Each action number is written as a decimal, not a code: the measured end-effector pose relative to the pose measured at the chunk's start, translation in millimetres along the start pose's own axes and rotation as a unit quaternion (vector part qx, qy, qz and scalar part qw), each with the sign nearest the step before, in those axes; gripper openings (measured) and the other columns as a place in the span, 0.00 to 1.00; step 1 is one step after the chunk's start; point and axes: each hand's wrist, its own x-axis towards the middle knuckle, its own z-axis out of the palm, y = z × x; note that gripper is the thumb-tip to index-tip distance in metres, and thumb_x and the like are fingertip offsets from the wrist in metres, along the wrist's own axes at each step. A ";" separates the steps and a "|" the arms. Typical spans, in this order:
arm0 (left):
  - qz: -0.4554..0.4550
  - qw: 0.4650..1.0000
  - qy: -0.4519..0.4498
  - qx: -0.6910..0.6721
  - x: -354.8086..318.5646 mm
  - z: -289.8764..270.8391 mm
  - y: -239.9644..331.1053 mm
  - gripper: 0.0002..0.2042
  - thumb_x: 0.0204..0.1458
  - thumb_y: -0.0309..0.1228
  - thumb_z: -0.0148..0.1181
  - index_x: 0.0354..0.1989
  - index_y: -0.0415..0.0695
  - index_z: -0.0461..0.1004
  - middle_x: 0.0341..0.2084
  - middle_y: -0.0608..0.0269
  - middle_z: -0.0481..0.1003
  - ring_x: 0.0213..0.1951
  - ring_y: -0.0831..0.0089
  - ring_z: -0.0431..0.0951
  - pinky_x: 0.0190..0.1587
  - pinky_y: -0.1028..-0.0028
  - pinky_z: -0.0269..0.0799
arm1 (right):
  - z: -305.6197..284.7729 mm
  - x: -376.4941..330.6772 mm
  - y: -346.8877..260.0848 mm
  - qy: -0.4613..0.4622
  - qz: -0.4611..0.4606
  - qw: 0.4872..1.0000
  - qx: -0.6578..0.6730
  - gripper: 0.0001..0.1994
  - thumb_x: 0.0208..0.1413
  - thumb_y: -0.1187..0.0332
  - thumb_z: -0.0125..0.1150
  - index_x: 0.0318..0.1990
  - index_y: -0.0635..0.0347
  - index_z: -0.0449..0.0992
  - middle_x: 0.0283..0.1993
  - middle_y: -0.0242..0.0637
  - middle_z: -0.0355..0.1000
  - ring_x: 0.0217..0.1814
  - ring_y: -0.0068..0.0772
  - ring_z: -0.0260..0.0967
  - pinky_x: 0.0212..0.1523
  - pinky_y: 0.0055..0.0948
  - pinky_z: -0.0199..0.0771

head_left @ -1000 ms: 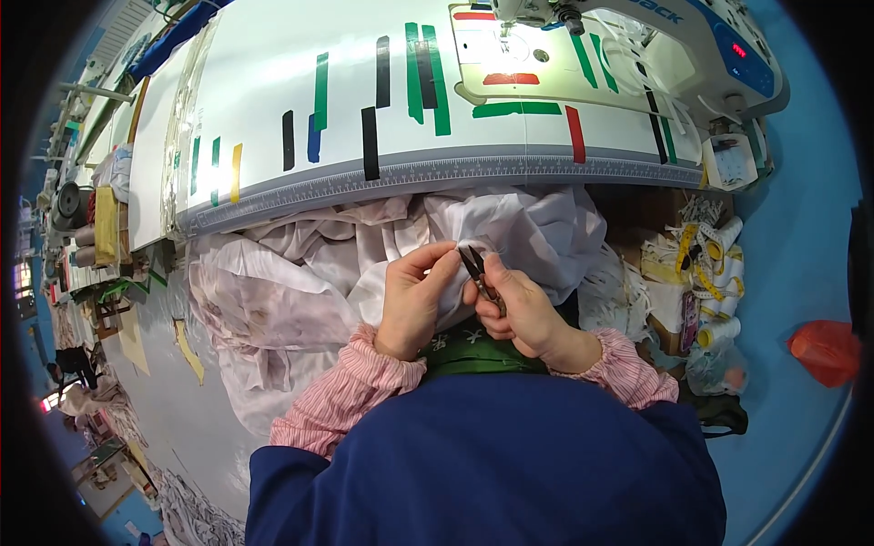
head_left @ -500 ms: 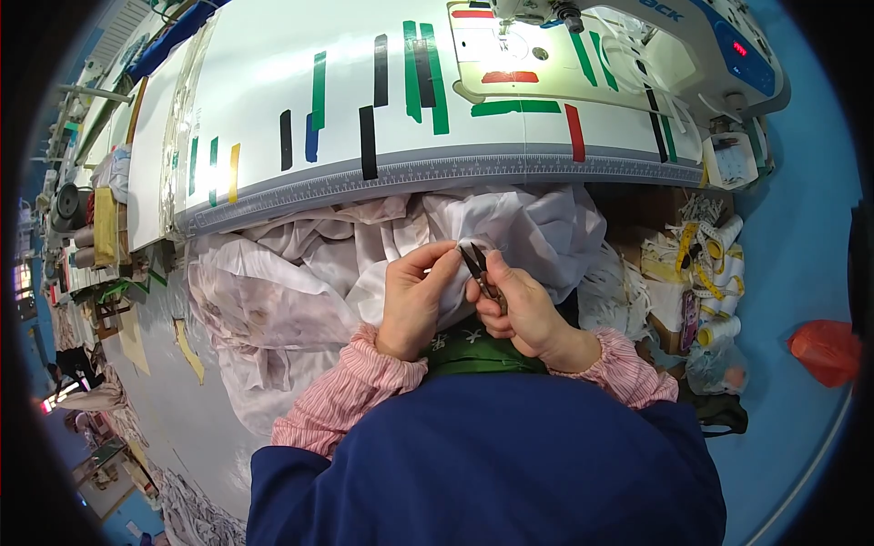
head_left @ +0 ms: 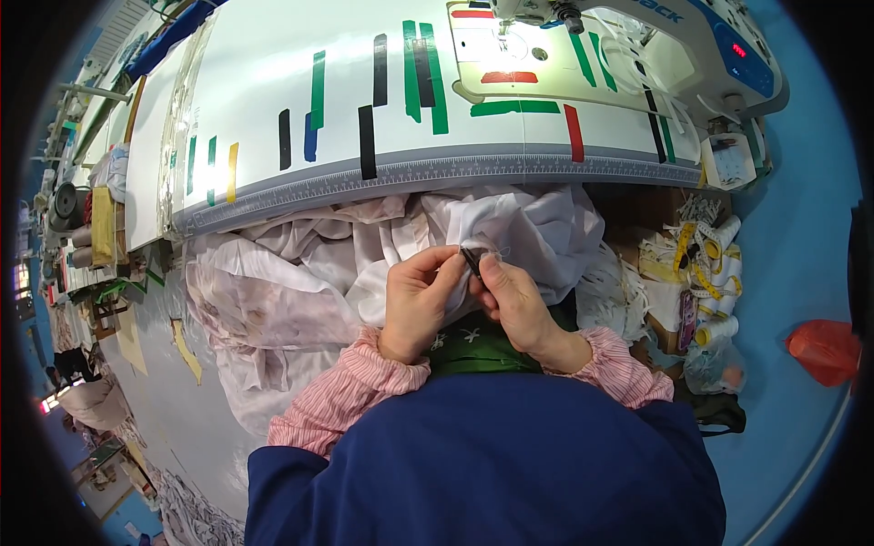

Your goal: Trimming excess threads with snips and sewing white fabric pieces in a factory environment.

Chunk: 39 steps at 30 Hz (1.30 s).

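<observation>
My left hand [head_left: 415, 305] is closed in a pinch on an edge of the pale white fabric [head_left: 523, 218], which lies bunched across my lap. Black thread snips [head_left: 471, 260] are gripped in my right hand [head_left: 523, 306], their blades close together and their tips right at my left fingertips. A fine loose thread shows beside the blades. Most of the snips' handle is hidden by my right fingers. Brownish, flower-like patches mark the fabric's left part [head_left: 264, 305].
Ahead stands a white sewing table with a grey ruler edge [head_left: 428, 166] and coloured tape strips. A sewing machine [head_left: 674, 41] is at its far right. Right of my lap are a box of thread spools and yellow measuring tape [head_left: 685, 244], and a red bag [head_left: 822, 352] on the blue floor.
The snips' blades, spread apart before, have come together beside my left fingertips. My right hand has turned slightly, covering more of the handle. My left hand stays almost in place.
</observation>
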 end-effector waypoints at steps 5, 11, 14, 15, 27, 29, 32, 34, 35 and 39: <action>-0.002 0.986 -0.027 0.166 -5.1 -3.8 -9.5 0.08 0.53 0.25 0.56 0.37 0.33 0.75 0.27 0.68 0.75 0.29 0.85 0.71 0.32 0.84 0.67 | -0.5 3.0 -1.8 0.048 -0.116 0.989 -0.074 0.20 0.61 0.50 0.45 0.26 0.57 0.64 0.20 0.22 0.53 0.19 0.12 0.45 0.18 0.14 0.44; 0.001 0.987 -0.030 0.156 4.5 -11.6 8.0 0.09 0.52 0.28 0.56 0.35 0.34 0.75 0.21 0.68 0.73 0.22 0.87 0.67 0.24 0.84 0.62 | -23.7 2.1 -32.0 0.030 -0.171 0.981 -0.091 0.21 0.60 0.48 0.46 0.28 0.58 0.66 0.20 0.21 0.54 0.20 0.10 0.46 0.19 0.14 0.44; -0.004 0.958 -0.092 0.270 9.4 -21.8 24.7 0.07 0.52 0.26 0.56 0.35 0.36 0.74 0.24 0.75 0.70 0.25 0.90 0.64 0.26 0.85 0.57 | -35.3 12.8 -45.8 0.026 -0.212 0.956 -0.199 0.16 0.59 0.56 0.52 0.37 0.62 0.72 0.28 0.28 0.64 0.25 0.12 0.56 0.23 0.14 0.52; 0.004 0.957 -0.118 0.264 12.1 -24.0 29.2 0.05 0.51 0.23 0.55 0.34 0.37 0.74 0.24 0.71 0.70 0.25 0.85 0.65 0.27 0.83 0.59 | -36.9 16.5 -49.4 0.024 -0.268 0.926 -0.263 0.12 0.57 0.62 0.54 0.40 0.62 0.72 0.34 0.31 0.67 0.30 0.15 0.60 0.26 0.15 0.56; 0.337 0.814 0.010 0.473 1.0 -9.0 47.1 0.06 0.43 0.20 0.61 0.30 0.40 0.73 0.22 0.62 0.67 0.25 0.71 0.68 0.28 0.75 0.64 | -16.2 26.6 -52.8 -0.058 -0.176 0.930 -0.316 0.08 0.48 0.71 0.60 0.31 0.66 0.73 0.21 0.43 0.68 0.20 0.35 0.66 0.24 0.29 0.64; 0.169 0.928 -0.035 0.332 -10.4 -6.3 36.6 0.04 0.50 0.26 0.60 0.31 0.39 0.72 0.19 0.68 0.71 0.20 0.83 0.67 0.23 0.82 0.63 | -9.6 21.8 -42.6 -0.044 -0.209 0.922 -0.322 0.07 0.47 0.72 0.61 0.32 0.66 0.74 0.22 0.39 0.69 0.21 0.29 0.64 0.24 0.25 0.63; -0.001 0.981 -0.032 0.190 -14.6 -8.4 22.0 0.06 0.54 0.28 0.57 0.32 0.37 0.72 0.19 0.68 0.72 0.20 0.85 0.68 0.23 0.84 0.63 | -3.2 16.1 -32.1 -0.027 -0.273 0.907 -0.319 0.06 0.47 0.74 0.62 0.32 0.66 0.74 0.23 0.35 0.69 0.21 0.22 0.64 0.23 0.21 0.62; -0.032 0.987 -0.045 0.151 -13.7 -12.5 17.3 0.07 0.55 0.29 0.55 0.33 0.36 0.71 0.19 0.69 0.72 0.21 0.85 0.69 0.24 0.85 0.64 | -2.7 13.5 -30.7 -0.007 -0.292 0.904 -0.312 0.06 0.47 0.74 0.61 0.33 0.66 0.75 0.23 0.35 0.69 0.22 0.22 0.65 0.23 0.20 0.63; -0.045 0.990 -0.053 0.122 -12.9 -14.6 16.4 0.07 0.55 0.29 0.56 0.33 0.36 0.72 0.19 0.69 0.71 0.21 0.85 0.69 0.24 0.85 0.64 | -3.2 12.5 -31.2 -0.002 -0.297 0.902 -0.315 0.06 0.47 0.74 0.61 0.33 0.66 0.75 0.23 0.35 0.69 0.22 0.22 0.65 0.23 0.20 0.63; 0.026 0.984 -0.082 0.159 -10.3 -17.8 16.2 0.06 0.55 0.27 0.56 0.34 0.36 0.73 0.20 0.70 0.71 0.22 0.85 0.68 0.24 0.84 0.63 | -4.4 9.6 -31.2 -0.004 -0.306 0.899 -0.315 0.04 0.49 0.75 0.59 0.31 0.66 0.74 0.22 0.35 0.69 0.21 0.21 0.64 0.22 0.20 0.62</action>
